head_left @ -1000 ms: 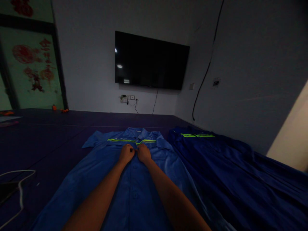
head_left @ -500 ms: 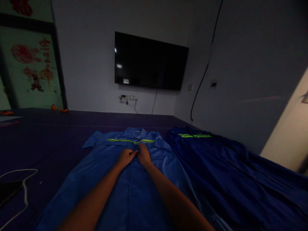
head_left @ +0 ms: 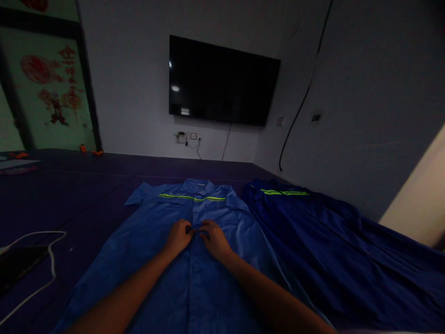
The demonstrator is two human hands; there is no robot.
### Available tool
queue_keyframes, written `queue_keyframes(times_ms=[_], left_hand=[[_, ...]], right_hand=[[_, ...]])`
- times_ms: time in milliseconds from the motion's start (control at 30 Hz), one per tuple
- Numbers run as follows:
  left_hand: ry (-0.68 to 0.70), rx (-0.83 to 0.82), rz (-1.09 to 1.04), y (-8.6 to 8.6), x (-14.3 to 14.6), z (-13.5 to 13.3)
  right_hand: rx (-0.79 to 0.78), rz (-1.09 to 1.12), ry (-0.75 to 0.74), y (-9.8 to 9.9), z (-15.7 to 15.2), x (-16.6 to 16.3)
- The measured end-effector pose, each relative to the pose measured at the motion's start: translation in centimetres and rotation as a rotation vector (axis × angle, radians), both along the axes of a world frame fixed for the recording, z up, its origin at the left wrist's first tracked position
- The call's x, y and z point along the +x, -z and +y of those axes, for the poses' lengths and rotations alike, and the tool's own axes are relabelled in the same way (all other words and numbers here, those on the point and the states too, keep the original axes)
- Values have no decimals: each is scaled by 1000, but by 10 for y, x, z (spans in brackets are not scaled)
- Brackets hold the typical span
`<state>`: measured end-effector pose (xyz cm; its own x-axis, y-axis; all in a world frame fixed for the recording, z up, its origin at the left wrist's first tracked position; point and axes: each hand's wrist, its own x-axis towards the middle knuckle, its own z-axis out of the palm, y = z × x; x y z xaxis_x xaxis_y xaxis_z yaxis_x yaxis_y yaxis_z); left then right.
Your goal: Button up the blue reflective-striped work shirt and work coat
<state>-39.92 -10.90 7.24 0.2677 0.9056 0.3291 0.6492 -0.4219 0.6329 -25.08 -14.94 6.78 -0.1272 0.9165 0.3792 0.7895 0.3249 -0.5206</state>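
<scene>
A light blue work shirt (head_left: 146,250) with a yellow reflective chest stripe lies flat, front up, on a dark purple surface (head_left: 79,185). My left hand (head_left: 179,235) and my right hand (head_left: 215,237) meet on the shirt's button placket, below the stripe. Both hands have their fingers curled in a pinch on the placket's edges at a button. The fingertips touch each other at the centre line.
A darker blue garment (head_left: 330,241) with the same stripe lies to the right, against the wall. A white cable (head_left: 41,241) and a dark flat object (head_left: 17,264) sit at the left. A black TV (head_left: 222,83) hangs on the far wall above a socket.
Both hands have moved down the placket toward me, from just under the stripe to a lower button. The view has shifted slightly.
</scene>
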Motion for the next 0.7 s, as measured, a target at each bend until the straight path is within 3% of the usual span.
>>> queue_keyframes(times_ms=[133, 333, 700], left_hand=[[9, -6, 44, -1, 2, 3], [90, -118, -59, 2, 2, 12], [321, -198, -39, -4, -9, 20]], right_hand=[[-15, -21, 20, -4, 2, -2], [7, 2, 25, -3, 8, -1], [5, 55, 71, 2, 17, -3]])
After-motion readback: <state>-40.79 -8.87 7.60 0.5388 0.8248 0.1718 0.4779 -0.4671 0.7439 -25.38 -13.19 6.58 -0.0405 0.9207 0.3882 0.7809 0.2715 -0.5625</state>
